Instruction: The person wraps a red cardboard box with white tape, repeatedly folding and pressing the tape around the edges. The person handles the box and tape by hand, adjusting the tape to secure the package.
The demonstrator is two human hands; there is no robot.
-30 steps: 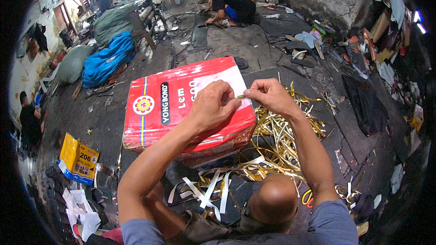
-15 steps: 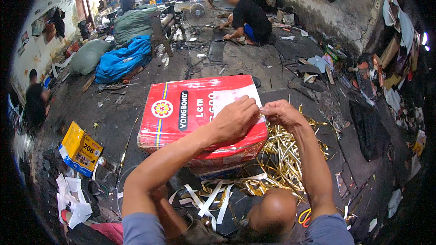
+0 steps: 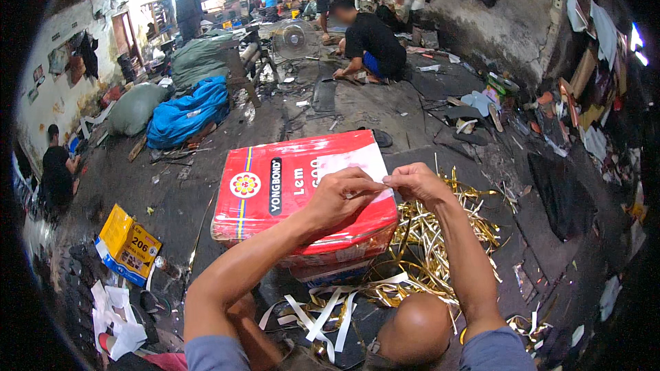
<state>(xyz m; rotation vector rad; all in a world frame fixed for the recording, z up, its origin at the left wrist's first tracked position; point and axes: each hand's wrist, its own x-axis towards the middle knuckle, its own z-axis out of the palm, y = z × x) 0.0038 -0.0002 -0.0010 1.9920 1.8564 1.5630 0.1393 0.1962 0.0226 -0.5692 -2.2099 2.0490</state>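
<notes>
A red carton point(image 3: 275, 213) with a flower emblem stands in front of me, and a white sheet point(image 3: 337, 163) lies on its top. Over the carton's right part, my left hand point(image 3: 342, 196) is closed, thumb and forefinger pinched together. My right hand point(image 3: 417, 183) pinches right beside it, the fingertips of both hands nearly meeting. Whatever small or thin thing sits between them is too fine to make out. Below my right hand, a tangled heap of gold strips point(image 3: 440, 240) spreads along the carton's right side. White strips point(image 3: 317, 319) lie near my knee.
A yellow box point(image 3: 129, 244) and crumpled white paper point(image 3: 118, 316) lie at left. Beyond are a blue bundle point(image 3: 189, 111), a grey sack point(image 3: 139, 108) and a fan point(image 3: 291, 40). A person in black point(image 3: 375, 45) squats ahead; others are farther off. Scraps line the right wall.
My left hand has turned, its curled fingers now reaching into a pinch. The fingertips of both hands have come closer together. The view has tilted up slightly, so the carton sits lower.
</notes>
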